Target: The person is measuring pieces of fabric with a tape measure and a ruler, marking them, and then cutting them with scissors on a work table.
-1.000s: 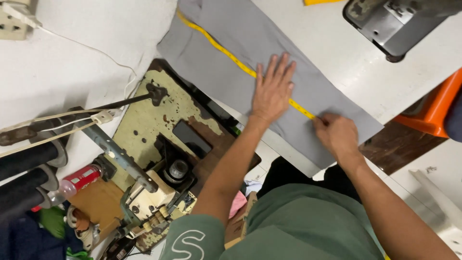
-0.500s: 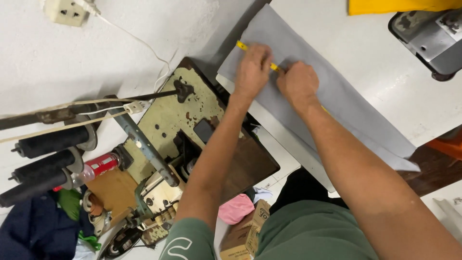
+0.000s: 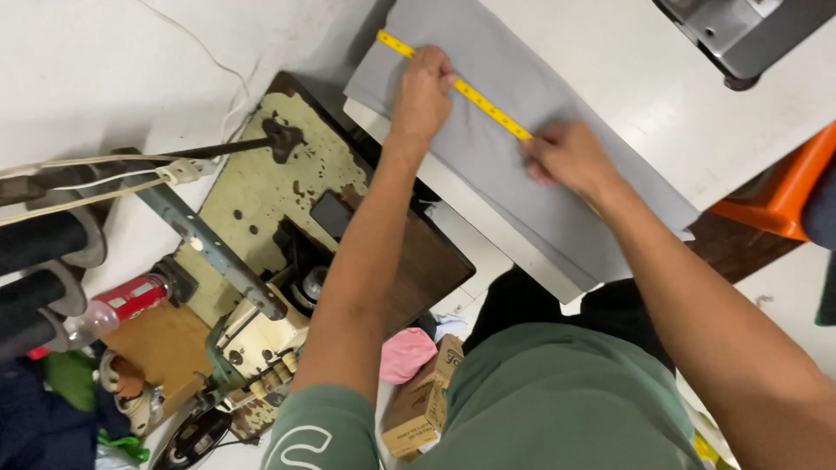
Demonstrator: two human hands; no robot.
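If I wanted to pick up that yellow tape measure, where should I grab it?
Probably the free end of the yellow tape measure, past the left hand, pinched from above: it lies flat on the grey cloth, and the right hand covers its other end.

One yellow tape measure (image 3: 475, 94), one grey cloth (image 3: 522, 174), two hands, one plastic bottle (image 3: 117, 305), one cardboard box (image 3: 422, 409).

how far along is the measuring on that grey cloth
Done: the grey fabric lies flat on the white table, with the yellow tape measure stretched across it. In hand: the left hand pins the tape near one end, the right hand presses it further along. Left: no marks or cuts show yet.
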